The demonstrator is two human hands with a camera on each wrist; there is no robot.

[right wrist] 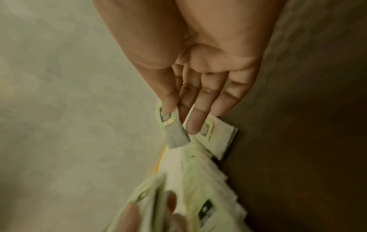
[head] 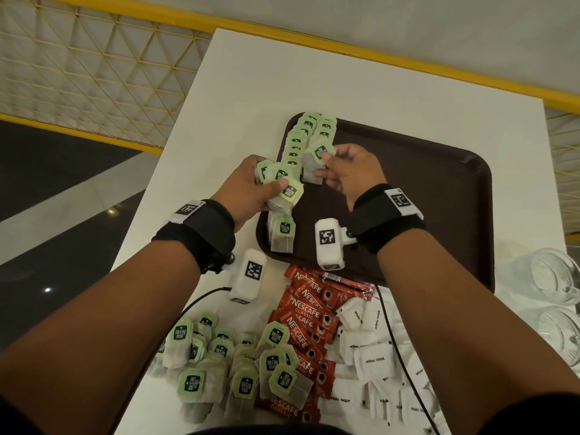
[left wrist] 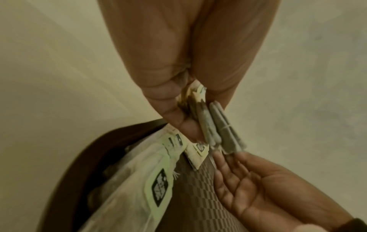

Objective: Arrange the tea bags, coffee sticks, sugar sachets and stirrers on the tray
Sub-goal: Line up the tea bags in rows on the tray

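A dark brown tray (head: 439, 196) lies on the white table. Rows of green-tagged tea bags (head: 301, 136) run along its left side. My left hand (head: 251, 186) grips a small bunch of tea bags (head: 282, 189) over the tray's left edge; the left wrist view shows the bunch of tea bags (left wrist: 218, 130) pinched edge-on between thumb and fingers. My right hand (head: 348, 171) pinches one tea bag (head: 317, 158) by its tag just above the rows; the same tea bag (right wrist: 174, 130) hangs from its fingers in the right wrist view. Another tea bag (head: 282, 233) lies on the tray's near left.
Near the table's front edge lie a heap of loose tea bags (head: 219, 362), red coffee sticks (head: 310, 318) and white sugar sachets (head: 376, 359). Clear glasses (head: 555, 296) stand at the right edge. A yellow railing (head: 408, 58) runs behind the table.
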